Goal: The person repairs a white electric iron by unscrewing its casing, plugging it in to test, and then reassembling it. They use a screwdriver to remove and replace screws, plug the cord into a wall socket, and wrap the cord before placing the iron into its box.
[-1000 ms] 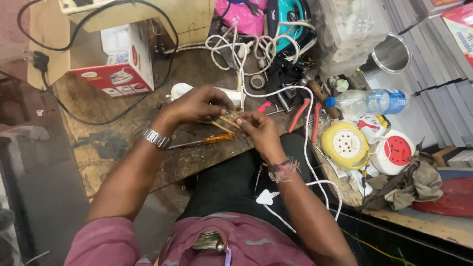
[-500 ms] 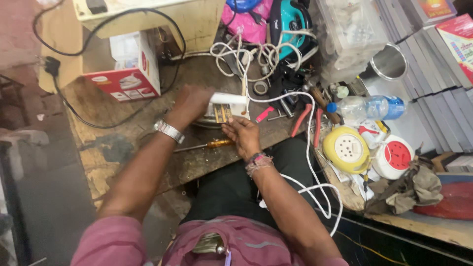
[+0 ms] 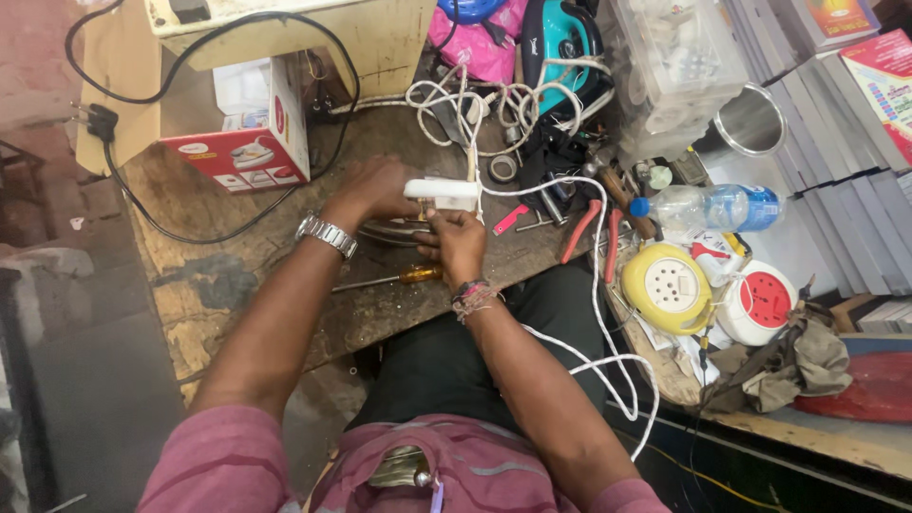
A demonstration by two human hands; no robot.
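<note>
My left hand (image 3: 372, 188) rests over a metal iron soleplate (image 3: 394, 231) on the worn wooden bench and grips the white plastic iron handle part (image 3: 443, 194). My right hand (image 3: 456, 242) pinches small brass terminals just under that white part. A white cord (image 3: 597, 275) runs from the part across the bench and loops down past my right arm. A screwdriver with an orange handle (image 3: 404, 277) lies on the bench just left of my right hand.
A red and white carton (image 3: 249, 138) stands at the back left with a black cable (image 3: 195, 223) around it. Red-handled pliers (image 3: 591, 231), a water bottle (image 3: 708, 207), a yellow extension reel (image 3: 668, 286) and a red one (image 3: 765, 302) lie to the right. A steel cup (image 3: 748, 122) stands behind.
Both hands moved away from me toward the back of the bench. The white handle part now sits on top of the soleplate, held by my left hand.
</note>
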